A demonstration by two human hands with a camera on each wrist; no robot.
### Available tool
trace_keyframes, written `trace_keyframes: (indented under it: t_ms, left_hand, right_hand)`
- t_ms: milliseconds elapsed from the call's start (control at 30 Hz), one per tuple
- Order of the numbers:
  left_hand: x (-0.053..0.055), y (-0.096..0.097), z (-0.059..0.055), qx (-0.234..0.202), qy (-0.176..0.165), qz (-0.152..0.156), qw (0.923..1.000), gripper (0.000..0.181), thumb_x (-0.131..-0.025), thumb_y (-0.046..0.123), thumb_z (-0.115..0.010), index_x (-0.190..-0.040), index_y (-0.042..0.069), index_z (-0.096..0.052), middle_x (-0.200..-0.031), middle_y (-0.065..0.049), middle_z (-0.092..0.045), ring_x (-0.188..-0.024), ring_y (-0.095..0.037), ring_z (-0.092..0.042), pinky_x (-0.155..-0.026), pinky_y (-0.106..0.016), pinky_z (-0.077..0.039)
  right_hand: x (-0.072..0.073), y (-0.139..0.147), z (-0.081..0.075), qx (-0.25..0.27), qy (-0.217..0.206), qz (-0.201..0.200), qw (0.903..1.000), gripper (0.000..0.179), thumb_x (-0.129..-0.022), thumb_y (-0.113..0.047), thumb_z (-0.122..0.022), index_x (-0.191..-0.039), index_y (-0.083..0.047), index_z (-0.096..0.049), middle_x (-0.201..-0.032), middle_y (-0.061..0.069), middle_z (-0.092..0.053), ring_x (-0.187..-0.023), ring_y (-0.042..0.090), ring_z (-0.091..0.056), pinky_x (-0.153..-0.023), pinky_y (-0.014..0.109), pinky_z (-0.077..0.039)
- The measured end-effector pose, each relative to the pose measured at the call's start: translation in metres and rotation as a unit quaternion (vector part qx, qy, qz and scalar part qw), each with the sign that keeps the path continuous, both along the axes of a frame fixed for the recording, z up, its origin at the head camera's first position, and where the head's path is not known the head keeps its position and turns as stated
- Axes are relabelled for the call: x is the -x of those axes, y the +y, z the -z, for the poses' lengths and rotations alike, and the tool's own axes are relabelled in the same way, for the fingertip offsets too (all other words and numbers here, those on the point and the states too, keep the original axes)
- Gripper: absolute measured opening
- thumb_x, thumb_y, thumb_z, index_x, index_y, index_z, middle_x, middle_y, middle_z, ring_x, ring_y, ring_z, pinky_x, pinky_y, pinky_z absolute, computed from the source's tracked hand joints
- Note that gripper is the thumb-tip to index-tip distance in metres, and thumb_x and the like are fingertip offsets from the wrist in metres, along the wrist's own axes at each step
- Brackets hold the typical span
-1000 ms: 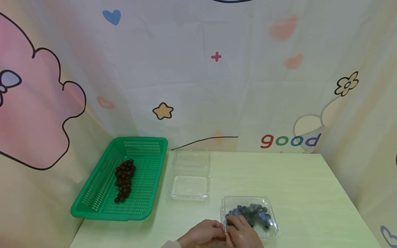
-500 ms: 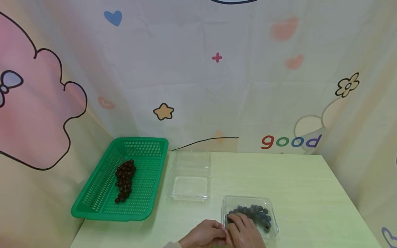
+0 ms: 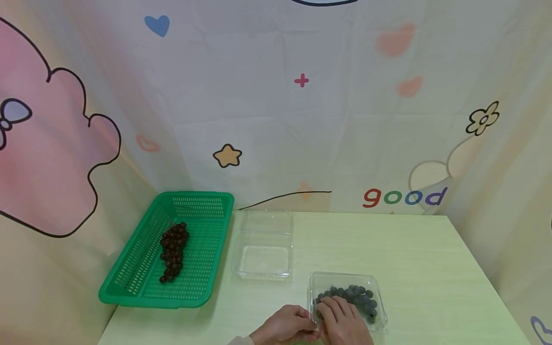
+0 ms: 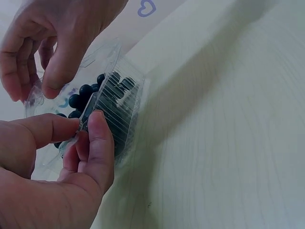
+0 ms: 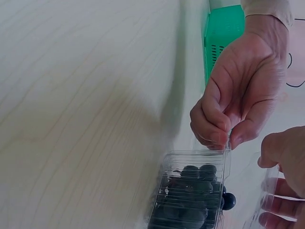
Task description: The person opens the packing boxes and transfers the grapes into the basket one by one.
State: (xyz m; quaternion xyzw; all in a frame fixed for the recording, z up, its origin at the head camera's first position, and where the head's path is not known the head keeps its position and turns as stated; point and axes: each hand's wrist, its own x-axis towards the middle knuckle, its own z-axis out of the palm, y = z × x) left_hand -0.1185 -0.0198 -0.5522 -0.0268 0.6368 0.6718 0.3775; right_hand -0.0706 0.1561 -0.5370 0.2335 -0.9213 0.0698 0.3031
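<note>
A clear plastic clamshell box (image 3: 380, 292) with a bunch of dark grapes (image 3: 363, 301) in it lies at the front of the table. My left hand (image 3: 286, 325) pinches the rim of the box's base at its near left corner, thumb against curled fingers. My right hand (image 3: 347, 326) lies over the near left part of the lid. In the right wrist view, its fingers (image 5: 281, 205) show through the clear lid (image 5: 259, 191), with the thumb on the near side of the lid's edge. The lid stands apart from the base there. A grape (image 5: 229, 201) shows in the gap.
A green plastic basket (image 3: 211, 268) with a bunch of reddish-brown grapes (image 3: 174, 249) stands at the left. Between it and the box lies an opened clear clamshell box (image 3: 264, 258), its lid folded back. A printed curtain (image 3: 302, 134) hangs behind the pale wooden table (image 3: 414, 258).
My right hand has shifted slightly right, and its thumb side has drawn away from the left fingertips. The glare over the grapes has faded. My left hand stays at the corner.
</note>
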Motion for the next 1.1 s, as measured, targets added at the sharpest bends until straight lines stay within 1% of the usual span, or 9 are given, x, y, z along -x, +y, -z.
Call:
trace_keyframes:
  t_ms: [67,267,333,433,467,567,767,1000,1100]
  left_hand:
    - [-0.0006,0.0010,-0.0008,-0.001,0.001,-0.004,1.0000,0.008,-0.095,-0.005,-0.065,-0.091,0.002,-0.065,-0.086,-0.010,-0.071,-0.074,-0.010,-0.070,-0.068,-0.019,-0.057]
    - [-0.0014,0.0019,-0.0022,0.006,0.008,-0.002,1.0000,0.008,-0.094,-0.005,-0.067,-0.090,0.002,-0.065,-0.084,-0.010,-0.071,-0.072,-0.010,-0.069,-0.067,-0.018,-0.056]
    - [-0.0017,0.0020,-0.0027,0.008,0.010,0.001,0.9999,0.008,-0.094,-0.004,-0.067,-0.091,0.002,-0.064,-0.084,-0.010,-0.071,-0.072,-0.010,-0.069,-0.066,-0.018,-0.056]
    - [-0.0020,0.0020,-0.0036,0.010,0.014,0.007,0.9998,0.008,-0.094,-0.002,-0.068,-0.091,0.003,-0.064,-0.084,-0.009,-0.070,-0.072,-0.010,-0.069,-0.065,-0.018,-0.055]
    - [-0.0020,0.0018,-0.0039,0.009,0.014,0.009,0.9998,0.008,-0.094,-0.002,-0.069,-0.091,0.003,-0.063,-0.084,-0.009,-0.070,-0.072,-0.010,-0.068,-0.065,-0.018,-0.055]
    - [-0.0018,0.0014,-0.0039,0.005,0.013,0.016,0.9998,0.010,-0.095,-0.001,-0.068,-0.089,0.005,-0.063,-0.083,-0.007,-0.069,-0.072,-0.009,-0.068,-0.065,-0.017,-0.054]
    - [-0.0014,0.0017,-0.0031,-0.007,0.005,0.022,0.9997,0.011,-0.097,0.001,-0.067,-0.087,0.006,-0.064,-0.083,-0.006,-0.069,-0.073,-0.009,-0.068,-0.067,-0.017,-0.054]
    - [-0.0015,0.0023,-0.0022,-0.008,0.005,0.009,0.9999,0.013,-0.097,0.006,-0.071,-0.086,0.007,-0.064,-0.083,-0.006,-0.071,-0.072,-0.009,-0.069,-0.067,-0.018,-0.055]
    - [-0.0008,0.0023,0.0002,-0.006,-0.001,-0.005,1.0000,0.014,-0.097,0.003,-0.070,-0.088,0.007,-0.060,-0.084,-0.008,-0.071,-0.072,-0.011,-0.070,-0.067,-0.019,-0.056]
  right_hand:
    - [0.0009,-0.0004,0.0005,0.001,0.010,0.006,0.9999,0.039,-0.099,-0.027,-0.033,-0.099,-0.010,-0.068,-0.097,0.004,-0.068,-0.090,0.023,-0.064,-0.073,0.040,-0.057]
    - [0.0031,0.0000,0.0028,0.009,0.041,0.016,0.9990,0.046,-0.102,-0.027,-0.027,-0.098,-0.011,-0.070,-0.095,0.004,-0.069,-0.088,0.024,-0.064,-0.070,0.041,-0.056]
    - [0.0027,0.0000,0.0026,0.008,0.038,0.019,0.9991,0.040,-0.099,-0.024,-0.033,-0.099,-0.010,-0.070,-0.095,0.005,-0.069,-0.089,0.025,-0.065,-0.071,0.042,-0.057]
    - [-0.0001,-0.0006,0.0007,0.000,0.014,0.027,0.9995,0.022,-0.088,-0.019,-0.054,-0.101,-0.009,-0.070,-0.098,0.005,-0.069,-0.091,0.025,-0.064,-0.073,0.042,-0.056]
    - [-0.0012,-0.0008,0.0002,-0.004,0.004,0.030,0.9995,0.021,-0.084,-0.018,-0.061,-0.102,-0.010,-0.070,-0.100,0.005,-0.068,-0.093,0.025,-0.064,-0.074,0.042,-0.056]
    - [-0.0036,-0.0014,-0.0009,-0.013,-0.019,0.037,0.9991,0.032,-0.073,-0.015,-0.077,-0.103,-0.011,-0.070,-0.103,0.005,-0.067,-0.096,0.025,-0.063,-0.078,0.042,-0.056]
    - [-0.0037,-0.0013,0.0003,-0.013,-0.017,0.034,0.9992,0.035,-0.069,-0.012,-0.079,-0.102,-0.012,-0.070,-0.103,0.004,-0.066,-0.095,0.024,-0.062,-0.076,0.042,-0.056]
    - [-0.0018,0.0029,0.0010,-0.011,-0.011,0.015,0.9998,0.037,-0.069,-0.014,-0.079,-0.105,-0.012,-0.070,-0.105,0.004,-0.065,-0.096,0.025,-0.062,-0.075,0.042,-0.056]
    - [-0.0003,0.0076,0.0000,-0.009,-0.004,0.015,0.9998,0.020,-0.086,-0.016,-0.062,-0.105,-0.012,-0.070,-0.105,0.005,-0.066,-0.096,0.026,-0.062,-0.075,0.043,-0.056]
